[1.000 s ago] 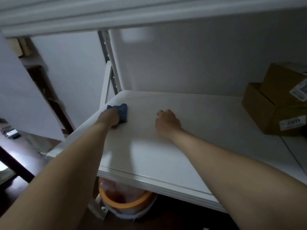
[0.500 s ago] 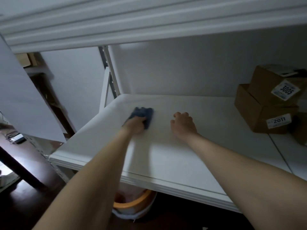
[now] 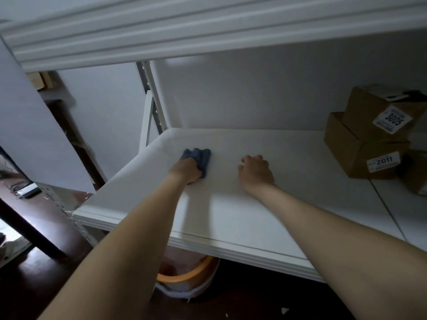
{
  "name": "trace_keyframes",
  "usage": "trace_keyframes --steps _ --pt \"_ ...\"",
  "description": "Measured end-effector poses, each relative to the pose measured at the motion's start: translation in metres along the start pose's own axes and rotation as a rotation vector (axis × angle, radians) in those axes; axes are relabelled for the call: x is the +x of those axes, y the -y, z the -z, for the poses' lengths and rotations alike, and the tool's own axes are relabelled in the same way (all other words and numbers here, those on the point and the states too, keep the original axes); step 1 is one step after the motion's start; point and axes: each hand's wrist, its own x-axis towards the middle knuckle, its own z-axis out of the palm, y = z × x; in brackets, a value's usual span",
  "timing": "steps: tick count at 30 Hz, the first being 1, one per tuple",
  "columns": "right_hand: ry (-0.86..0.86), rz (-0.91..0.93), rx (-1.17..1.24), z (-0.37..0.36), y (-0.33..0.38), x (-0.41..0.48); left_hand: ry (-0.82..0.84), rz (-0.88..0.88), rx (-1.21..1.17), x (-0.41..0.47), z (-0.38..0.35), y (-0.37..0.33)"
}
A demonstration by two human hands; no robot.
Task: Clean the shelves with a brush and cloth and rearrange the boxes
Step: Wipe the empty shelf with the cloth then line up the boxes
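Observation:
My left hand (image 3: 186,169) grips a bunched blue cloth (image 3: 199,157) and presses it onto the white shelf board (image 3: 231,204), left of the middle. Just to its right, my right hand (image 3: 255,172) rests on the board with its fingers curled under and nothing in it. Two brown cardboard boxes stand stacked at the shelf's right end: the upper box (image 3: 379,112) bears a label 3005, the lower box (image 3: 360,151) a label 2011. No brush is in view.
Another shelf (image 3: 208,31) hangs close overhead. A perforated white upright (image 3: 150,93) stands at the back left corner. Under the shelf sits an orange-rimmed bucket (image 3: 184,276). A third brown box (image 3: 418,172) peeks in at the far right edge. Dark floor lies to the left.
My left hand has slid the cloth rightward and farther back, from the shelf's left edge towards the middle. My right hand stays resting on the board.

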Motion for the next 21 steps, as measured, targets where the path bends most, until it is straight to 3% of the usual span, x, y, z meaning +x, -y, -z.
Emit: trace_keyframes --steps 3,8,14,18,21 --pt "0.019 0.012 0.012 -0.005 0.008 -0.003 0.052 0.241 0.035 -0.016 0.006 0.05" --pt "0.011 -0.006 0.021 0.003 0.007 -0.006 0.082 0.363 0.153 -0.02 0.002 0.036" --pt "0.007 -0.178 0.121 0.028 -0.02 -0.011 0.124 -0.005 0.086 -0.018 -0.01 -0.084" --pt "-0.093 -0.229 0.138 0.056 -0.05 -0.017 0.159 0.002 -0.142 -0.03 -0.023 -0.174" --pt "-0.105 -0.246 0.112 0.073 -0.068 -0.02 0.156 -0.076 -0.147 -0.036 -0.025 -0.207"
